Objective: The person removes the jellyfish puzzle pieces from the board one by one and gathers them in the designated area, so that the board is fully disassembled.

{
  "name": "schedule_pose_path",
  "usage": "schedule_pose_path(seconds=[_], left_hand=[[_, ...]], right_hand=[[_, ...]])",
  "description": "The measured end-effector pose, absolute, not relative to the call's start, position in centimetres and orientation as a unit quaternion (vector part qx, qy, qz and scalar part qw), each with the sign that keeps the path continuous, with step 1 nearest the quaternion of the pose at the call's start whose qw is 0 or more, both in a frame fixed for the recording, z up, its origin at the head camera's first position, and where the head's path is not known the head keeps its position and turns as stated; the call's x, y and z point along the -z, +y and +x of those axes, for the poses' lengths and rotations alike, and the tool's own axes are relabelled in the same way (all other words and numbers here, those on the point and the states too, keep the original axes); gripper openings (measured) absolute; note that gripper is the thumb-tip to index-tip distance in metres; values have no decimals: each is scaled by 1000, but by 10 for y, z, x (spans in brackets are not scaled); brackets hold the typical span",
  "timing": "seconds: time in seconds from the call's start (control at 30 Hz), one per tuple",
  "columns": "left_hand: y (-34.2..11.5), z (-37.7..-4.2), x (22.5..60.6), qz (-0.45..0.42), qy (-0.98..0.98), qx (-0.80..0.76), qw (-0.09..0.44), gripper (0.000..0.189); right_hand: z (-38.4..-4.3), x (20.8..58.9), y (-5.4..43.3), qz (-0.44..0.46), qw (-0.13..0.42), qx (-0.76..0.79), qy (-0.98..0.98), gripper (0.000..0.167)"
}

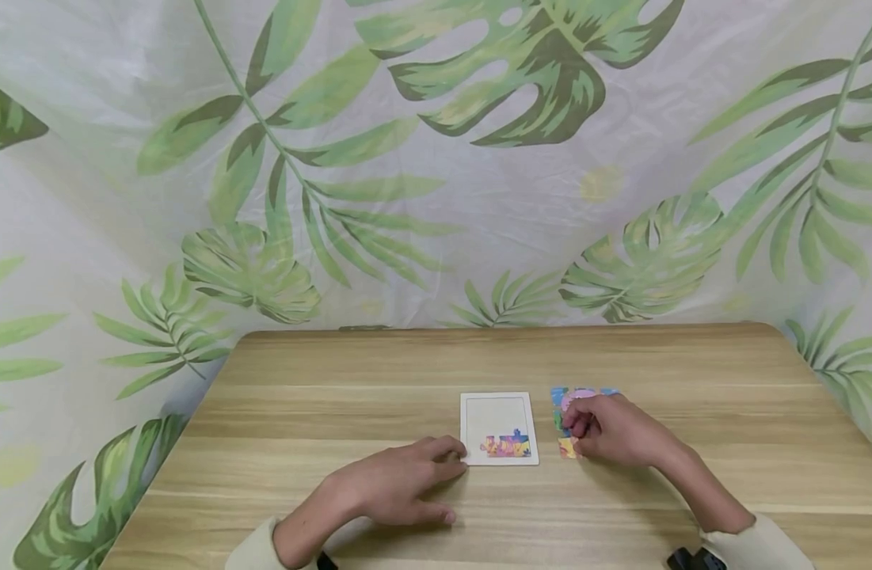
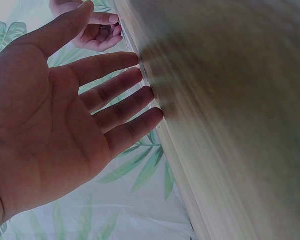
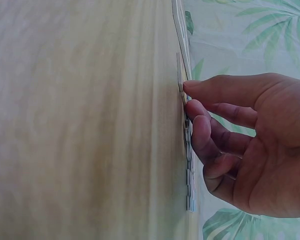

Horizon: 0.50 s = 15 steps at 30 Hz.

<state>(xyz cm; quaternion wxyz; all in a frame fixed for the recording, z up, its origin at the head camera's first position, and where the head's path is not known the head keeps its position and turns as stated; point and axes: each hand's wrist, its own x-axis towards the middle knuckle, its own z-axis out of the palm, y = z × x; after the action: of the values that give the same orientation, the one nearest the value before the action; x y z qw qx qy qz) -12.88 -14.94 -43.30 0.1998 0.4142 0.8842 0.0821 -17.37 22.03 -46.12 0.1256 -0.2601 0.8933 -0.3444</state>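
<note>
My left hand (image 1: 405, 479) rests at the lower left of a white puzzle tray (image 1: 494, 412), fingers extended and fingertips right at its edge. In the left wrist view its fingers are straight and spread. Joined pink, yellow and blue jigsaw pieces (image 1: 508, 446) lie in the tray's lower right. To the right of the tray, my right hand (image 1: 617, 431) bends over a group of loose jigsaw pieces (image 1: 558, 397), partly covering them. Its thumb and index finger pinch at a yellow jigsaw piece (image 1: 567, 448) at the group's near end; the other fingers are curled.
The wood-grain table (image 1: 321, 412) extends around the tray and pieces. Behind it hangs a pale cloth (image 1: 493, 214) with a green leaf print. Dark wrist devices (image 1: 695, 559) sit by the light sleeves (image 1: 756, 546).
</note>
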Motion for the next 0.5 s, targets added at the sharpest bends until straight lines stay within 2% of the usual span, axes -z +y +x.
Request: schedule_pose_path(seconds=[0.5], left_hand=[[-149, -128, 432, 414, 886, -76, 194, 62]], right_hand=[[-174, 455, 206, -275, 122, 353, 886, 17]])
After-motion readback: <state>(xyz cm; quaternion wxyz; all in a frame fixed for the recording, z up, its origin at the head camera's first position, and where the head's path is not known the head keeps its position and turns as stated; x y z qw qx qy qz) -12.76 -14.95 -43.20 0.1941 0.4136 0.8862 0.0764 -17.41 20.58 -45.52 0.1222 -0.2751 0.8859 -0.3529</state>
